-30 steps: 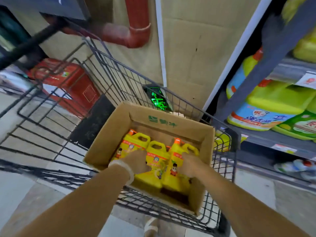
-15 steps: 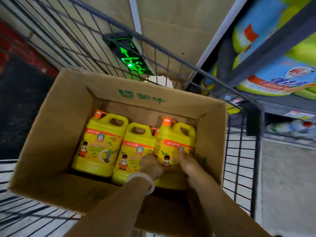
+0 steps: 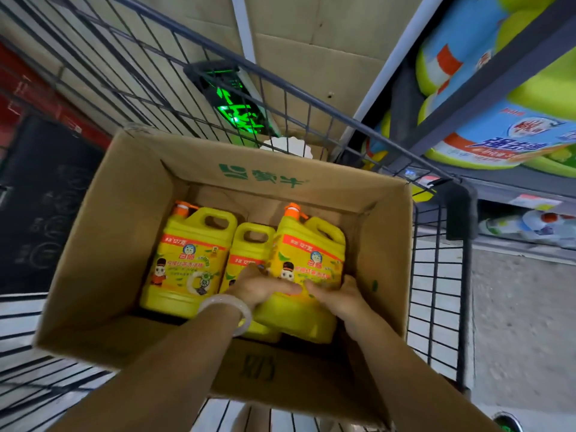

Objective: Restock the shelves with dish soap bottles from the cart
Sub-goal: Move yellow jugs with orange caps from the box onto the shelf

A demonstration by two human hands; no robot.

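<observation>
Head view: a cardboard box (image 3: 124, 244) sits in a wire cart (image 3: 436, 275), and three yellow dish soap bottles stand inside it. The left bottle (image 3: 187, 260) and the middle bottle (image 3: 249, 244) stand on the box floor. The right bottle (image 3: 308, 266) now sits higher than its neighbours and leans, its base lifted toward the near wall of the box; half a second ago it stood level in the row with only fingertips against its front. Both hands have since closed in on it. The left hand (image 3: 261, 286), with a pale bangle (image 3: 230, 310) at the wrist, curls its fingers over the lower left of the bottle's front. The right hand (image 3: 336, 294) cups the lower right corner, fingers wrapped against the label. The two hands nearly meet at the middle of the bottle.

This looks like the start of the lift, so the first of these three bottles is coming out of the box. The shelf (image 3: 498, 182) at the right, already carrying large green and blue jugs (image 3: 498, 132), is where it should go. The bottle looks heavy and smooth, so a firm two-handed hold seems wise.
</observation>
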